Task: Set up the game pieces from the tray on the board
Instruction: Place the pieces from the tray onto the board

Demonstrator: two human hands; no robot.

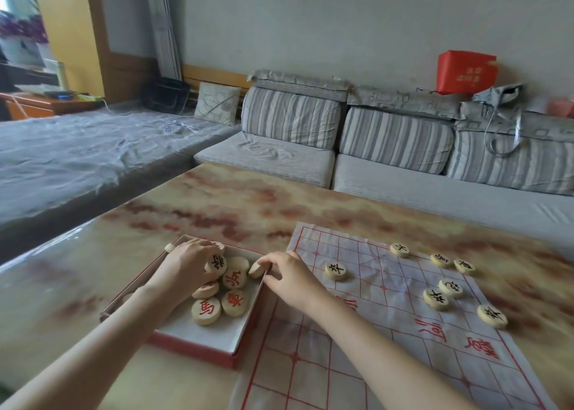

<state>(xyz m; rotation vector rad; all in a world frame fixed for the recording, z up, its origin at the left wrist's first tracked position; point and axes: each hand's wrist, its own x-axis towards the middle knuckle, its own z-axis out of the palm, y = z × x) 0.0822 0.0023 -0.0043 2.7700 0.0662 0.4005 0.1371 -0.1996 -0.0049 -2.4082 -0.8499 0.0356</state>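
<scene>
My right hand (289, 277) pinches a pale piece (255, 270) at the tray (198, 336) wall; my left hand (186, 265) seems clamped on a black-marked piece (216, 265) inside. I'd clear the rim before the board (388, 332).

Marbled tbl (217, 198): tray (192, 346) L, paper board (326, 378) R, side by side.
</scene>
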